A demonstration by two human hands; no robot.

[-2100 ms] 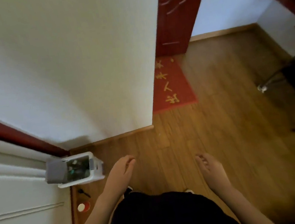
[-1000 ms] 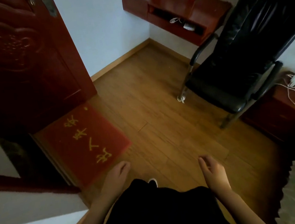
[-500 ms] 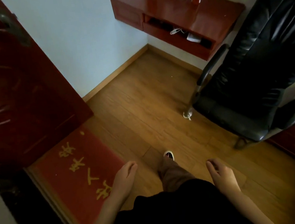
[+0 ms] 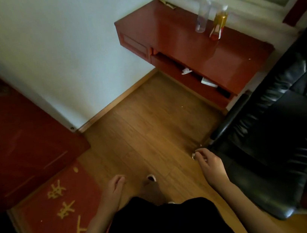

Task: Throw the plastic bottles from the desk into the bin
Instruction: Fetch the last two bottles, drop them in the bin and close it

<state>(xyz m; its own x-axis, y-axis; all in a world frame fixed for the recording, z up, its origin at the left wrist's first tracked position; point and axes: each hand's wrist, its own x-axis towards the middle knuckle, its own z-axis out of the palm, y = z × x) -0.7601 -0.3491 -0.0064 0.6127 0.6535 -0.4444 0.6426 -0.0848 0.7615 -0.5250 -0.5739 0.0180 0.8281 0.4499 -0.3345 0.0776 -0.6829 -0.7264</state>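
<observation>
Two plastic bottles stand upright on the red desk [image 4: 183, 39] at the upper right: a clear empty bottle [image 4: 201, 18] and, just right of it, a bottle with amber liquid and a red label [image 4: 218, 23]. Both hands hang low in front of my body, far from the desk. My left hand [image 4: 114, 191] holds nothing, with its fingers loosely together and pointing down. My right hand [image 4: 209, 162] also holds nothing, its fingers loosely curled, next to the chair's armrest. The bin is not in view.
A black leather office chair [image 4: 274, 139] stands at the right, close to the desk. A dark red door [image 4: 14, 140] and a red doormat [image 4: 58, 204] are at the left. Wooden floor [image 4: 142, 129] lies between me and the desk. The desk's open shelf [image 4: 198, 78] holds small items.
The view has swung from the bin by the wall, past the door, to the desk. The desk and bottles are now closer and fuller in view. Both hands stay without anything in them.
</observation>
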